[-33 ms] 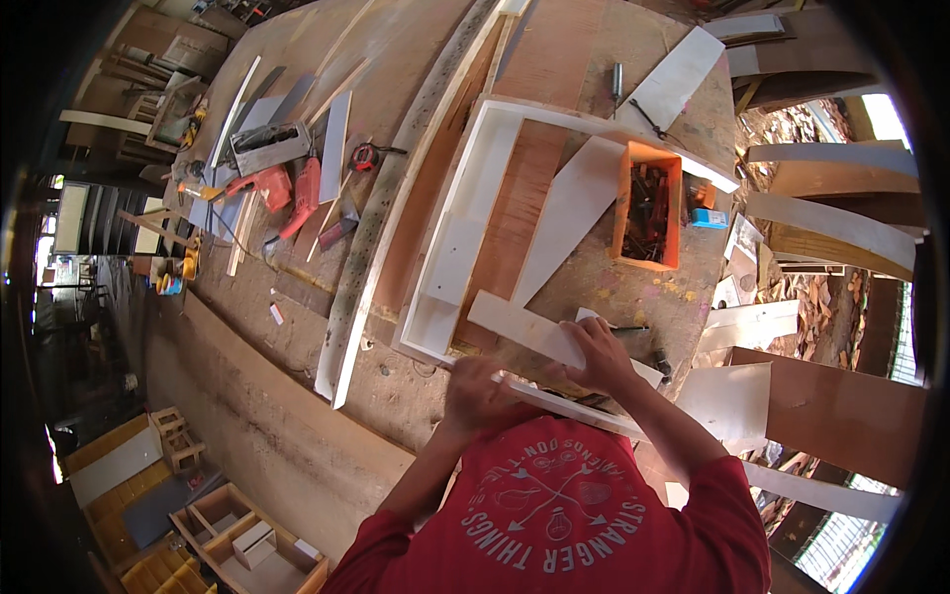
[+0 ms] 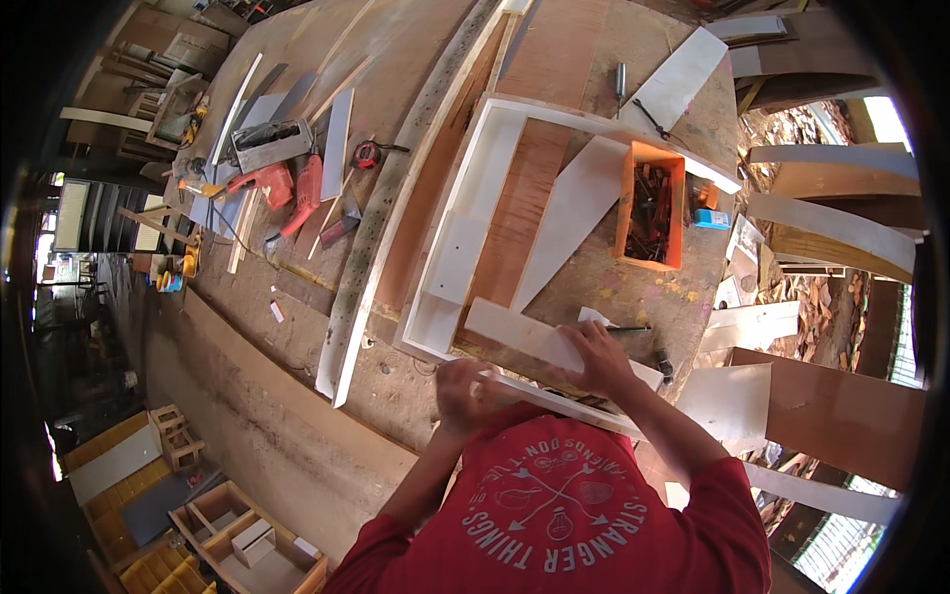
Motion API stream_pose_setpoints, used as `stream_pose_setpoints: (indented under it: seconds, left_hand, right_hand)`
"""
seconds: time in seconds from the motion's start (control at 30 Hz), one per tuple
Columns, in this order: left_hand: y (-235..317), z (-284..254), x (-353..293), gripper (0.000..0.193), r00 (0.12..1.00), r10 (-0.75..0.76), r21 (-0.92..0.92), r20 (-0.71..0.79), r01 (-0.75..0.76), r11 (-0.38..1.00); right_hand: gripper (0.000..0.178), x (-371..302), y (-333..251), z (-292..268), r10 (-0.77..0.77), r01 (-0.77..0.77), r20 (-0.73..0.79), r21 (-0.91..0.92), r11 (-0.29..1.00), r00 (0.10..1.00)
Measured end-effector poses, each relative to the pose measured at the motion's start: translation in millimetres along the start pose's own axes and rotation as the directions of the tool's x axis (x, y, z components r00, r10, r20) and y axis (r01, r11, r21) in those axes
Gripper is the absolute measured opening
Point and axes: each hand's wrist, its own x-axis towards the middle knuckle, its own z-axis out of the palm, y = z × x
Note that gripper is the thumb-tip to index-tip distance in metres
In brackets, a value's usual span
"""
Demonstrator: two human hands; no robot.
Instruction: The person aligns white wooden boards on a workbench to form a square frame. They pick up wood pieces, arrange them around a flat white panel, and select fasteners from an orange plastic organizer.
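A white wooden frame (image 2: 427, 327) lies on the workbench, its near side running close to my body. My left hand (image 2: 462, 394) is at that near side, by the frame's left corner. Its fingers are curled and slightly blurred; what they hold, if anything, I cannot make out. My right hand (image 2: 597, 358) is closed on a short white board (image 2: 522, 332) that slants across the near part of the frame. Part of this board is hidden under the hand. Beyond it lies a wider pale panel (image 2: 566, 223), beside a brown wood strip (image 2: 515, 213).
An orange box (image 2: 623, 213) of small dark pieces stands to the right, with a small blue box (image 2: 710, 219) beside it. Leftward lie a red power tool (image 2: 272, 185), a tape measure (image 2: 367, 154) and a long rail (image 2: 381, 213). A black-handled tool (image 2: 664, 365) rests near my right forearm.
My left hand has shifted slightly left along the frame's near side. The short white board and my right hand have barely moved.
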Motion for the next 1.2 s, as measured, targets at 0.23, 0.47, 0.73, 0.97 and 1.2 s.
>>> stream_pose_setpoints:
  seconds: [0.23,0.47,0.73,0.97,1.2]
  left_hand:
    - [-50.0,5.9,-50.9,0.042,0.536,-0.812,-0.731,0.229,0.646,0.22]
    - [-68.4,8.1,-28.9,0.052,0.399,-0.776,-0.723,0.489,0.683,-0.104]
    - [-81.2,1.3,-26.4,0.04,0.484,-0.704,-0.724,0.52,0.687,-0.062]
    - [-81.7,16.4,-17.9,0.044,0.562,-0.584,-0.687,0.585,0.727,0.011]
    - [-77.6,17.3,22.9,0.049,0.541,-0.582,-0.656,0.608,0.755,0.016]
  right_hand:
    - [0.075,1.9,-15.9,15.9,-0.005,0.004,0.071,0.019,1.0,0.997]
    - [0.072,0.1,-12.2,0.2,0.01,-0.015,-0.064,-0.067,0.998,0.998]
    - [0.07,-4.7,-10.5,-10.6,0.143,-0.154,-0.141,-0.072,0.985,0.98]
    - [0.072,2.2,-7.0,-11.8,0.179,-0.198,-0.164,-0.102,0.975,0.97]
    - [0.072,10.9,-3.6,-9.5,0.17,-0.192,-0.161,-0.131,0.973,0.972]
